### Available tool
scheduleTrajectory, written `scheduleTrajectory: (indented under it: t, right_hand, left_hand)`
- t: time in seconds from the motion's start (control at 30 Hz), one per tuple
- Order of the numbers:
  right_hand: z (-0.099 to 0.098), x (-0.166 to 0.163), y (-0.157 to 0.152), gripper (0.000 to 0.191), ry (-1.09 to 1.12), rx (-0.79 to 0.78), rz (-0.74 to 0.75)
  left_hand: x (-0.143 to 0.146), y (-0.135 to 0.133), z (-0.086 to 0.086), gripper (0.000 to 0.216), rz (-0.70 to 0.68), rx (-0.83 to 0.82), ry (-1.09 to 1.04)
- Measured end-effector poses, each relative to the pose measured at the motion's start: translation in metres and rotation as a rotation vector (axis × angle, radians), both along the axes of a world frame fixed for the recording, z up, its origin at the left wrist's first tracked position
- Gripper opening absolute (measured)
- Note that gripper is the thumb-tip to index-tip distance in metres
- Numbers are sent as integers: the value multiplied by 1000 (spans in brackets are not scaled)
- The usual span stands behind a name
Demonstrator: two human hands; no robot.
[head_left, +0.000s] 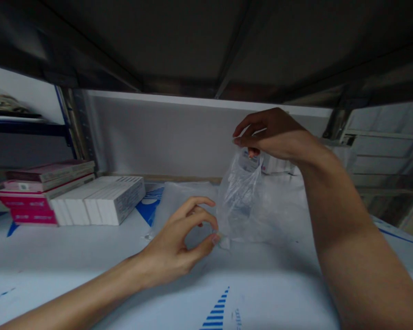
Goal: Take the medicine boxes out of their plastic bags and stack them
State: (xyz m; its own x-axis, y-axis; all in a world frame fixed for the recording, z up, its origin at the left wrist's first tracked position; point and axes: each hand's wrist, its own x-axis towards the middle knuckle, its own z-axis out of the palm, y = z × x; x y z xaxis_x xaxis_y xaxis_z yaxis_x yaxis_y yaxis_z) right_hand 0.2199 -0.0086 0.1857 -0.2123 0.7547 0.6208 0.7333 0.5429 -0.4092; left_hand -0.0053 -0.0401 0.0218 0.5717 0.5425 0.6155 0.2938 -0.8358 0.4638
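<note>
**Two pinch grips on one flimsy bag: where it could slip**

Both of your hands are on the clear plastic bag [237, 206], and neither grip looks like much. Your right hand [275, 135] has the top of the bag nipped between thumb and fingertips, so the bag hangs upright over the white shelf [89, 266]. Your left hand [179, 247] is narrowed to a thumb-and-forefinger pinch on the bag's lower left corner, right down at the shelf surface.

There seems to be a small labelled item [250, 161] high up inside the bag, just under your right fingers. It's too blurry to say what it is.

My worries:
- The film is thin and slick, so if you pull the two pinches apart, the corner could pop out of your left hand.
- The mouth looks bunched rather than open, and whatever is inside could snag there or tip out.
- The shelf above [192, 41] sits low, so lifting your right hand much could knock your knuckles on it.
- The white boxes [99, 201] and pink boxes [34, 201] are well off to your left, so they're probably safe.
</note>
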Motion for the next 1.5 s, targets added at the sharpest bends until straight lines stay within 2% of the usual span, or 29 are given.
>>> scheduleTrajectory:
  t: [0.23,0.37,0.5,0.57,0.63,0.73,0.87,0.97,1.13,1.2,1.3,1.5]
  right_hand:
    - [-1,1,6,11,65,94,56]
    - [0,-4,-1,11,112,148,75]
    - [1,-12,-9,8,146,183,111]
    - [2,-14,-13,8,137,176,102]
    - [2,-16,-16,8,127,155,89]
    - [2,-16,-19,8,133,133,70]
    - [1,-16,-18,7,156,143,55]
    - [1,-15,-15,8,142,141,65]
    - [2,-14,-11,9,117,180,85]
    - [2,-14,-11,9,118,195,82]
    - [2,-15,-12,8,122,195,59]
    - [3,-10,-14,9,141,200,-7]
  left_hand:
    - [3,15,-12,24,93,12,-117]
    - [3,15,-12,34,54,31,-131]
    - [3,6,-8,52,-17,76,-243]
    - [2,1,-5,58,-25,139,-183]
    - [2,-2,-3,49,-5,175,-95]
    - [4,-2,-5,16,40,179,-92]
    - [4,5,-8,10,123,195,-172]
    - [4,7,-6,19,128,186,-215]
    - [3,3,-3,60,109,231,-179]
    - [3,2,-3,47,124,236,-131]
    - [3,4,-6,10,159,216,-114]
    - [0,12,-5,7,239,217,-82]
